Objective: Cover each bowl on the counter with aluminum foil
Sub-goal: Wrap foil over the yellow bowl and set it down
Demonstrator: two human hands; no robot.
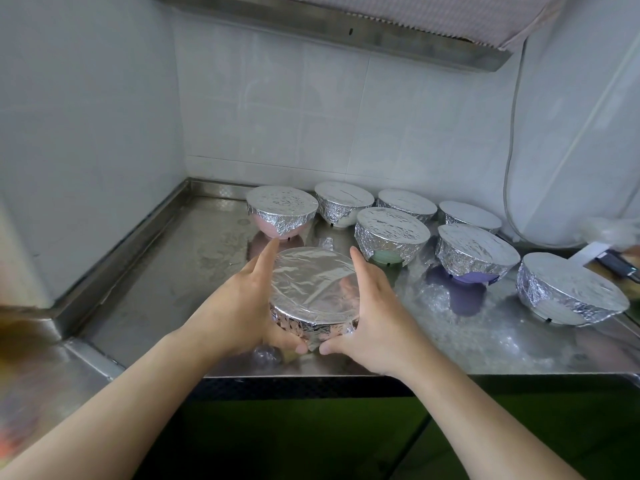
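A foil-covered bowl (311, 289) stands near the front edge of the steel counter (166, 289). My left hand (242, 303) cups its left side and my right hand (374, 306) cups its right side. Both thumbs press the foil skirt at the near rim, and the fingers lie straight along the sides. Behind it stand several more foil-covered bowls: a pink one (282, 211), a white one (343, 202), a green one (391, 233), a purple one (476, 254) and a white one (571, 289) at the right.
Tiled walls close the counter on the left and at the back. A range hood (346, 26) hangs overhead. A cable (512, 140) runs down the right wall. A foil box (609, 261) lies at the far right edge. Green cabinet fronts sit below the counter.
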